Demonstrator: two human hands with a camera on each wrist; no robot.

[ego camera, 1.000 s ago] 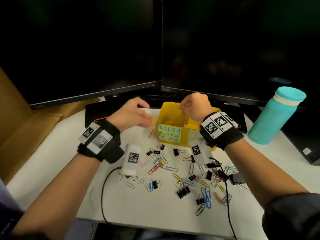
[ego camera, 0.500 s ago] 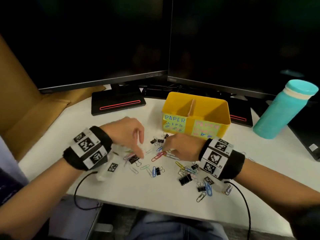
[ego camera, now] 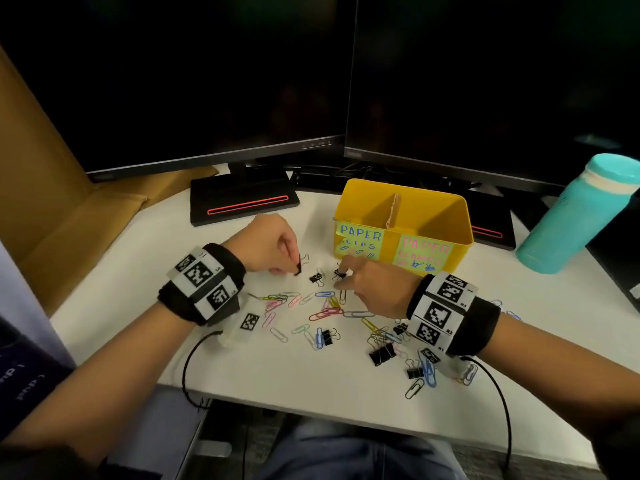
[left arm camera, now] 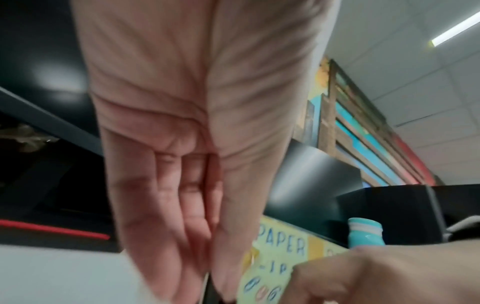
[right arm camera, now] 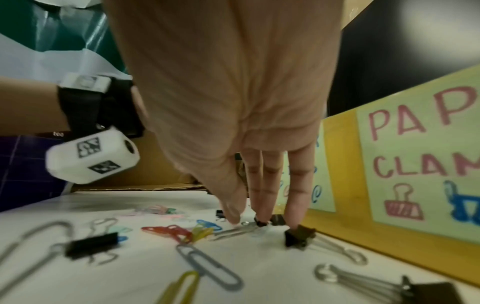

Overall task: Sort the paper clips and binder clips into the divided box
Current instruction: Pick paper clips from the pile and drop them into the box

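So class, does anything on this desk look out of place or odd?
Nothing is damaged. The paper clips and binder clips lie loose on the desk in front of the yellow divided box, and both labelled compartments look empty from the head view.

A yellow plastic divided box [ego camera: 401, 237] is set toward the back of the white desk [ego camera: 138, 271], in front of two dark monitors [ego camera: 207, 81] placed side by side. A teal water bottle [ego camera: 578, 213] is stood to the right of the box. Coloured paper clips [ego camera: 325, 308] and black binder clips [ego camera: 381, 353] are scattered before the box, toward the desk's near edge. The left hand [ego camera: 266, 247] is positioned left of the box, the right hand [ego camera: 377, 289] just before it. Brown cardboard [ego camera: 52, 202] is propped at the desk's left.
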